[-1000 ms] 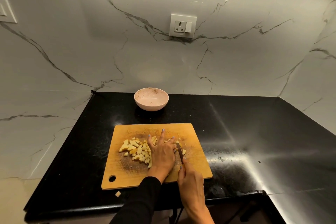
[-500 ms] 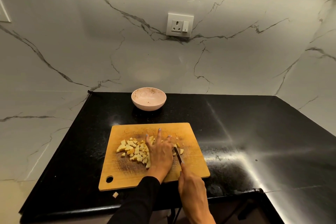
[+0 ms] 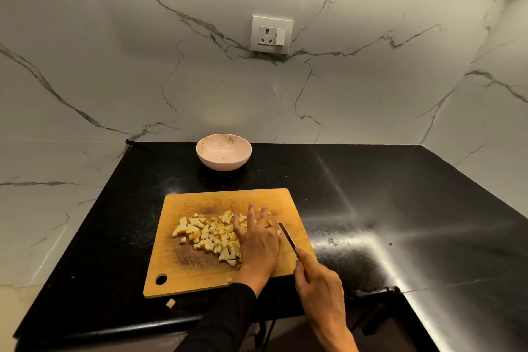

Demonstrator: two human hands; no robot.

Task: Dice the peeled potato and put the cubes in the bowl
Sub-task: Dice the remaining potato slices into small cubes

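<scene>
Mostly diced: cubes [image 3: 213,236] heaped mid-board [image 3: 183,280] under flat left fingers [image 3: 251,216]; right hand [image 3: 320,284] gripping knife [image 3: 287,234]; bowl [image 3: 223,155] (bench's back edge) unfilled.

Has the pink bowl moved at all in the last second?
No. The bowl sits in the same spot on the counter, just beyond the far edge of the cutting board; only the camera view shifted.

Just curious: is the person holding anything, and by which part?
The right hand grips a knife by its handle. The left hand lies flat on the potato cubes.
</scene>
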